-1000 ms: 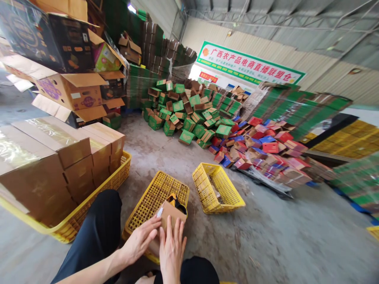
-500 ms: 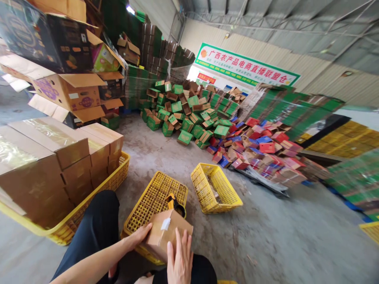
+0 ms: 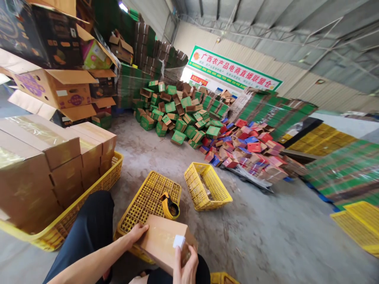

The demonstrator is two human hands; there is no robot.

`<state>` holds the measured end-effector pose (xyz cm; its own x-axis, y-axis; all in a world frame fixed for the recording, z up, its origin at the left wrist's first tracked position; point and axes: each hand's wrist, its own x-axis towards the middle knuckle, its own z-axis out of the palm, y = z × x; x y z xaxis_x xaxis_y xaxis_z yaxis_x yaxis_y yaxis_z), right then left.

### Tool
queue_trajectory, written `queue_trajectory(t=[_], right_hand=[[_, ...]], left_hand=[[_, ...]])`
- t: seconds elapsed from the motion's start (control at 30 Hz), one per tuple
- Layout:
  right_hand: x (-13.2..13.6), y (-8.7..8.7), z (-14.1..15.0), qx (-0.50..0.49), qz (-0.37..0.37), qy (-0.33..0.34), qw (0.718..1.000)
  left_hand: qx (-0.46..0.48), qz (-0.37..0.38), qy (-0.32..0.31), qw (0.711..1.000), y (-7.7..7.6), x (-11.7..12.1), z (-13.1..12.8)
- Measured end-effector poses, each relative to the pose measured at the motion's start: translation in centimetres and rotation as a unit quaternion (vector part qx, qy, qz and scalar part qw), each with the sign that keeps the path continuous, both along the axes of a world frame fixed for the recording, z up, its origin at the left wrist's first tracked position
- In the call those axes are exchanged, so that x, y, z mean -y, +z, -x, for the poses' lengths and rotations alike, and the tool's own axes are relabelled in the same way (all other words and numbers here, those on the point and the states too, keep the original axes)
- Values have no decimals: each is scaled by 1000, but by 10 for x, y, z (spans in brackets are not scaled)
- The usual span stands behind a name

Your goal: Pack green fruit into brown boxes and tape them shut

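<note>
A brown cardboard box [image 3: 161,238] with a white label [image 3: 179,241] near one edge is held between both hands, low in front of me. My left hand [image 3: 138,232] grips its left end, thumb on top. At the right end, my right hand [image 3: 186,262] holds the box, its thumb touching the label and its fingers around the side. Under and beyond the box is an upturned yellow plastic crate [image 3: 145,193]. On that crate's far right corner rests a yellow and black tape dispenser [image 3: 170,206], touched by neither hand.
Closed cardboard boxes [image 3: 65,157] fill a large yellow crate [image 3: 89,193] on my left. A smaller yellow basket [image 3: 217,189] stands on the floor ahead. Further off are heaps of green cartons [image 3: 177,118] and red and blue cartons [image 3: 248,146]. Yellow crates [image 3: 358,225] sit at right.
The box has turned and come nearer, showing its long side and label. My right hand went from lying flat on it to gripping its end; my left now holds the other end.
</note>
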<state>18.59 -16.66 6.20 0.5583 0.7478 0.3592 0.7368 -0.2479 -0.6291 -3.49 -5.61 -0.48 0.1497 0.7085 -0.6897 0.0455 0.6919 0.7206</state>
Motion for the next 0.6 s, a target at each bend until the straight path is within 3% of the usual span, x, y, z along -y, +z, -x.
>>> queue_trajectory(t=[0.07, 0.17, 0.23, 0.33, 0.47, 0.6], right_hand=[[-1, -2, -3, -43, 12, -4, 999], [-4, -12, -4, -84, 42, 43, 995], [-9, -24, 0, -89, 66, 65, 992], [-20, -49, 10, -89, 45, 67, 993], [-36, -81, 21, -132, 62, 63, 987], [-49, -91, 25, -148, 106, 56, 982]], left_hand=[[-57, -52, -1, 997, 0, 1, 12], [-113, -118, -3, 987, 2, -4, 41], [-155, -154, -9, 976, 5, -9, 63], [-224, -194, -29, 955, 10, -14, 87], [-295, -235, -21, 926, 10, -12, 96], [-330, -266, -18, 906, 4, -7, 93]])
